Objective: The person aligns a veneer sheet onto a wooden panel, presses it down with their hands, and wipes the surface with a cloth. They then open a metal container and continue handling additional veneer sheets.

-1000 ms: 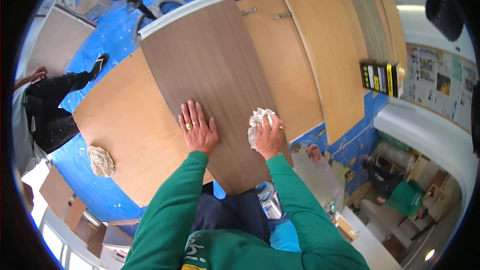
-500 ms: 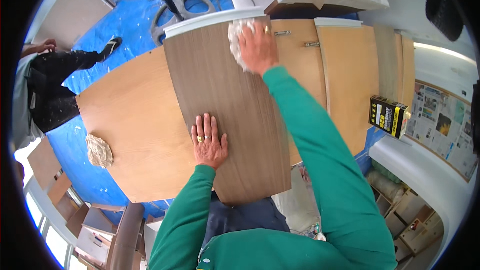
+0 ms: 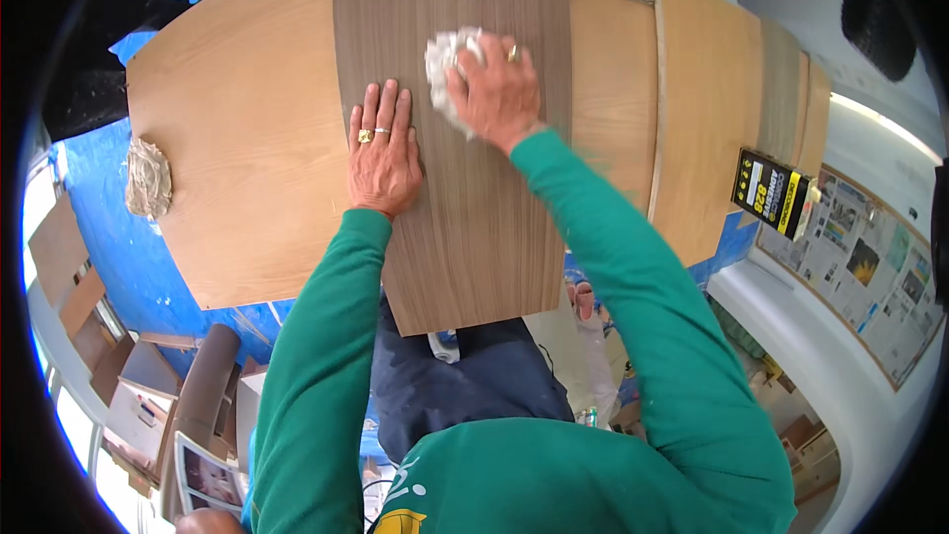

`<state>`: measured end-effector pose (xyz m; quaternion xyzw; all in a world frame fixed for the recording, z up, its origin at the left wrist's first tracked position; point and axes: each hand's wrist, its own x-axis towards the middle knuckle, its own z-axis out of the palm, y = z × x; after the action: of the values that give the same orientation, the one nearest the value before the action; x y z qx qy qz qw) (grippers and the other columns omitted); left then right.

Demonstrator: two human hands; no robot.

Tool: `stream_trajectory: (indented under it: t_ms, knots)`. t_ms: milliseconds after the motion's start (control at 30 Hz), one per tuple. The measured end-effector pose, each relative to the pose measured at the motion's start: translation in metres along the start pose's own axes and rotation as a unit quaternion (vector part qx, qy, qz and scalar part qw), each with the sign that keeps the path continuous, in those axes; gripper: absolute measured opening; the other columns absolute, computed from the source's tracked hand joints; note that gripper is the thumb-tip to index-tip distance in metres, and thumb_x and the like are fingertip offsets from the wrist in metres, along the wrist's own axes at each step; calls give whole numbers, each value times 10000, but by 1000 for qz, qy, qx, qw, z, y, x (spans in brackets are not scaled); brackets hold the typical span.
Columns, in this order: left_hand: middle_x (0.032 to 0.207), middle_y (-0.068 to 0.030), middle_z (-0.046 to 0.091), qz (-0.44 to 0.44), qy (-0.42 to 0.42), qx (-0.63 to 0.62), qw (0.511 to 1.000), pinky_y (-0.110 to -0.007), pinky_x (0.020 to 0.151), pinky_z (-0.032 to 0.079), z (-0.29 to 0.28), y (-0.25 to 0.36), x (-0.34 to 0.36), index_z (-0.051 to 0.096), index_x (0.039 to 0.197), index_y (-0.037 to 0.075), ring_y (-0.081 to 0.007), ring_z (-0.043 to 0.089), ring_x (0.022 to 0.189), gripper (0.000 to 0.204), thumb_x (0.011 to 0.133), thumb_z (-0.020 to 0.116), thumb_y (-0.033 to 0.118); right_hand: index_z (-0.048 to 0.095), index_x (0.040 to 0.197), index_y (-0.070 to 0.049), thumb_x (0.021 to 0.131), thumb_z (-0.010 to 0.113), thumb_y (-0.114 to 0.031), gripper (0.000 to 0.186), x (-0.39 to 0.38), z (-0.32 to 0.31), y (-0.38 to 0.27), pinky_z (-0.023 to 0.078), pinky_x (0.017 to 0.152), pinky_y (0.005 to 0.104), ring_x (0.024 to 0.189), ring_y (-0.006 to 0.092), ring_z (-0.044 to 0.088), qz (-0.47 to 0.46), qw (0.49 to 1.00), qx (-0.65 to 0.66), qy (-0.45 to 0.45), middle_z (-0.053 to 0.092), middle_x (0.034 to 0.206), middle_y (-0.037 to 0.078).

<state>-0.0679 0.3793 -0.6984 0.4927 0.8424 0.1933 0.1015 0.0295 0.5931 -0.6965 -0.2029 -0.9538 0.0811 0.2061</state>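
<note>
A long grey-brown wood-grain panel [image 3: 465, 227] lies on top of lighter tan boards. My left hand [image 3: 384, 153] rests flat on it, fingers together, with rings on two fingers. Just to its right, my right hand [image 3: 497, 89] presses a crumpled white rag [image 3: 442, 59] onto the panel's surface; the rag sticks out to the left of the fingers. Both arms wear green sleeves.
A tan board [image 3: 237, 168] lies left of the panel with a second crumpled rag [image 3: 147, 178] near its left edge. More tan boards [image 3: 692, 129] lie to the right, with a black and yellow box [image 3: 773, 196] at their edge. Blue sheeting [image 3: 119, 257] covers the floor.
My right hand pulled the rag back from the far end of the panel to beside my left hand. My left hand stayed flat on the panel.
</note>
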Motion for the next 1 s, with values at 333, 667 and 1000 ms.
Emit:
stream_trajectory:
  t_ms: [333, 667, 1000]
  knots:
    - [1686, -158, 480, 22, 96, -72, 993, -497, 1325, 349, -14, -3, -3, 544, 1554, 8, -356, 404, 1602, 500, 1064, 576, 106, 728, 1207, -134, 918, 803, -304, 344, -257, -94, -147, 502, 949, 476, 1136, 294, 643, -29, 986, 60, -153, 643, 1308, 102]
    - [1339, -235, 720, -411, 124, -385, 817, -417, 1071, 553, -58, 1, -293, 568, 1495, -71, -311, 711, 1234, 505, 1051, 723, 112, 725, 1246, -183, 914, 776, -255, 343, -238, -105, -207, 501, 964, 465, 1177, 284, 637, -228, 935, 108, -249, 626, 1336, 73]
    - [1194, -158, 798, -492, -34, -604, 626, -330, 990, 560, 1, 40, -345, 685, 1374, -93, -181, 737, 1081, 451, 979, 803, 90, 729, 1162, -152, 888, 823, -257, 308, -127, -18, -203, 502, 839, 498, 1024, 302, 633, -161, 973, 81, -145, 647, 1202, 76]
